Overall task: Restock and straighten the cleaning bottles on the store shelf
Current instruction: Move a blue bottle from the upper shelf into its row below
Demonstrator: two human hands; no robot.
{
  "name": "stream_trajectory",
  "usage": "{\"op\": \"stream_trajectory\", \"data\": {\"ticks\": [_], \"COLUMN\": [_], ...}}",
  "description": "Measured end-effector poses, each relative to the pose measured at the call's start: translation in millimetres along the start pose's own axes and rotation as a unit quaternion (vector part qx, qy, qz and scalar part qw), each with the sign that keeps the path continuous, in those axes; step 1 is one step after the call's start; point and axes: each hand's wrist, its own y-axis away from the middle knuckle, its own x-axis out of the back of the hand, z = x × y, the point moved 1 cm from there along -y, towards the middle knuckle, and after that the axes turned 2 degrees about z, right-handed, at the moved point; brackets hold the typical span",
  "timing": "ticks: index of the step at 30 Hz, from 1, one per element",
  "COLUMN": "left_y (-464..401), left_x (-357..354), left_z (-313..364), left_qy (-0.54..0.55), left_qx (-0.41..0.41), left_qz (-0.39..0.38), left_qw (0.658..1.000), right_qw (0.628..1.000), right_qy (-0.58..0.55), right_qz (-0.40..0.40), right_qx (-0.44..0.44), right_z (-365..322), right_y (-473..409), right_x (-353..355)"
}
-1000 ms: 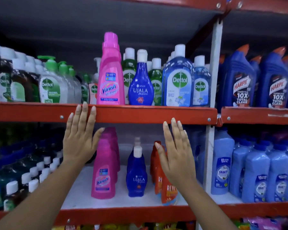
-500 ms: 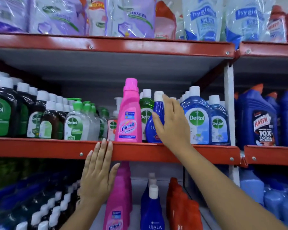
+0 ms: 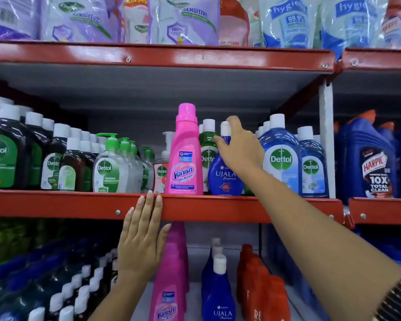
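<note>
A dark blue Ujala bottle (image 3: 225, 177) with a white cap stands on the middle shelf, right of a tall pink Vanish bottle (image 3: 184, 158). My right hand (image 3: 240, 147) grips the Ujala bottle around its neck and shoulder. My left hand (image 3: 141, 237) rests flat with straight fingers on the red front edge of the middle shelf (image 3: 56, 205). Green Dettol bottles (image 3: 207, 147) stand behind the two, and light blue Dettol bottles (image 3: 280, 156) stand to the right.
Dark and clear Dettol bottles (image 3: 107, 165) fill the shelf's left side. Blue Harpic bottles (image 3: 373, 158) sit in the right bay past a white upright (image 3: 325, 135). The lower shelf holds Vanish (image 3: 169, 274), Ujala (image 3: 218, 295) and red bottles (image 3: 262, 286). Refill pouches (image 3: 183, 19) line the top shelf.
My view has tilted up from the lower shelf. My right hand rose from the lower shelf to the Ujala bottle and slid up to its neck. My left hand stayed on the shelf edge.
</note>
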Motion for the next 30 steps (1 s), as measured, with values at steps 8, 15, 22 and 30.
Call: {"op": "stream_trajectory", "data": {"ticks": [8,15,22,30], "left_y": [0,-8,-20,-18], "left_x": [3,15,21,18], "left_z": [1,7,7,6], "left_qy": [-0.006,0.032,0.024,0.021], "left_qx": [0.005,0.058,0.05,0.048], "left_qz": [-0.035,-0.06,-0.062,-0.039], "left_qw": [0.999,0.996,0.997,0.998], "right_qw": [0.992,0.988,0.986,0.981], "right_qy": [-0.087,-0.12,-0.16,-0.186], "right_qz": [0.086,0.098,0.055,0.028], "right_qx": [0.012,0.018,-0.005,-0.044], "right_z": [-19,-27,-18,9], "right_y": [11,22,62,135], "right_x": [28,65,77,52]}}
